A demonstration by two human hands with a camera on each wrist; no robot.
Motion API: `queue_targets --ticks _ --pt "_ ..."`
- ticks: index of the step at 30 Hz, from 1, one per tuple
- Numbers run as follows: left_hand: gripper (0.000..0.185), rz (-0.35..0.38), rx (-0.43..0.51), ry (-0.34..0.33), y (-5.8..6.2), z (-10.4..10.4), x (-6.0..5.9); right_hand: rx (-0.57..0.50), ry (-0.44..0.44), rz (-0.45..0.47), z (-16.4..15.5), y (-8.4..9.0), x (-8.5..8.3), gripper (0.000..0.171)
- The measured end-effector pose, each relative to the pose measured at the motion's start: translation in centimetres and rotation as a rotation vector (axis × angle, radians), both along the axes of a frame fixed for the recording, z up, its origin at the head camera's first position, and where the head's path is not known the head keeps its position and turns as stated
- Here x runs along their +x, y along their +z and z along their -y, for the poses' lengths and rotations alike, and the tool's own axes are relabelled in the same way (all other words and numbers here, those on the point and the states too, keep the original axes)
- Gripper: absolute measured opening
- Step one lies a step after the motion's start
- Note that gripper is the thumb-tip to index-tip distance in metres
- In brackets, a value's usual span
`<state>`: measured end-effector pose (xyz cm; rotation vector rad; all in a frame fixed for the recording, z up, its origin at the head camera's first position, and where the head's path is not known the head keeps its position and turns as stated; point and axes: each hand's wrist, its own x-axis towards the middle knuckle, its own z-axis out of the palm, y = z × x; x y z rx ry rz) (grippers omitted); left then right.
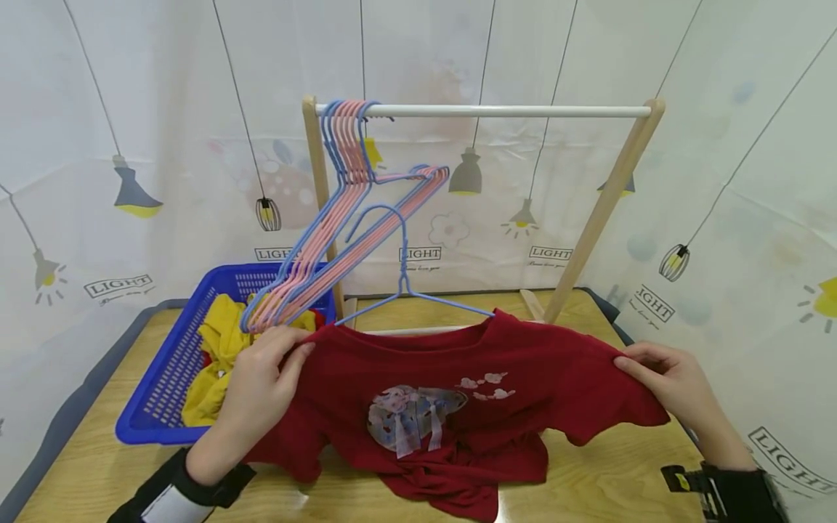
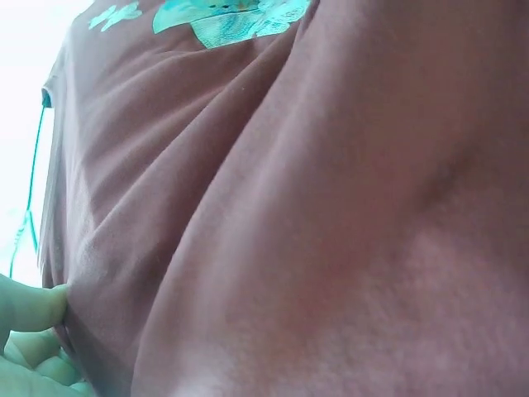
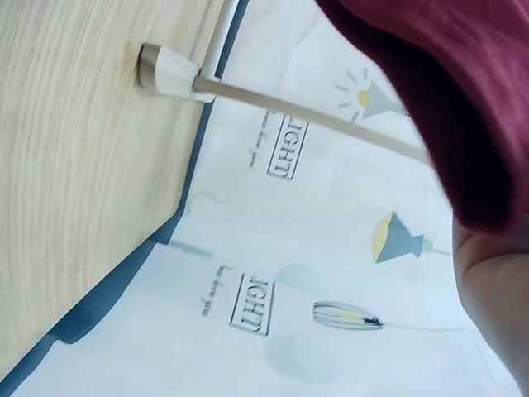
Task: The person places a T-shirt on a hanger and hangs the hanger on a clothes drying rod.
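A dark red T-shirt [image 1: 536, 385] with a printed front is spread upright between both hands, its lower part bunched on the table. My left hand [image 1: 264, 385] pinches the shoulder at the left between thumb and fingers. At the other side, my right hand [image 1: 673, 385] pinches the upper edge of the sleeve. A blue hanger [image 1: 404, 269] rises from the neckline, hook up, its lower part hidden inside the shirt. Fabric [image 2: 207, 207] fills most of the left wrist view, with the pinching thumb [image 2: 37, 306] at its edge. In the right wrist view the sleeve opening [image 3: 463, 132] hangs beside the hand.
A wooden rack with a white rail [image 1: 510, 111] stands behind the shirt. Several blue and pink hangers [image 1: 349, 145] hang at its left end. Below them, a blue basket [image 1: 157, 392] holds yellow clothes [image 1: 219, 349] and some red cloth. Wooden table [image 1: 85, 472] lies underneath.
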<state>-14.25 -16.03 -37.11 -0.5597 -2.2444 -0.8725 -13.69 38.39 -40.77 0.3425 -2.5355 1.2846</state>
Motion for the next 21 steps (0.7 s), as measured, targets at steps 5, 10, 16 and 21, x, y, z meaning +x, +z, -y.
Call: queue_targets --ticks 5,10,16,21 --pt "0.012 -0.009 -0.003 0.004 0.2 0.0 0.2 0.045 -0.006 0.018 -0.8 -0.4 -0.2 0.014" --pt "0.010 -0.010 -0.025 0.019 0.3 -0.4 0.3 0.085 0.014 0.098 -1.4 -0.9 -0.3 0.007" --pt "0.010 0.008 -0.032 0.036 0.0 -0.9 0.4 0.268 0.043 0.113 -1.5 -0.3 -0.5 0.010" --pt "0.010 -0.015 -0.033 0.025 -0.3 -1.4 0.3 0.505 0.010 0.028 0.2 1.8 -0.2 0.018"
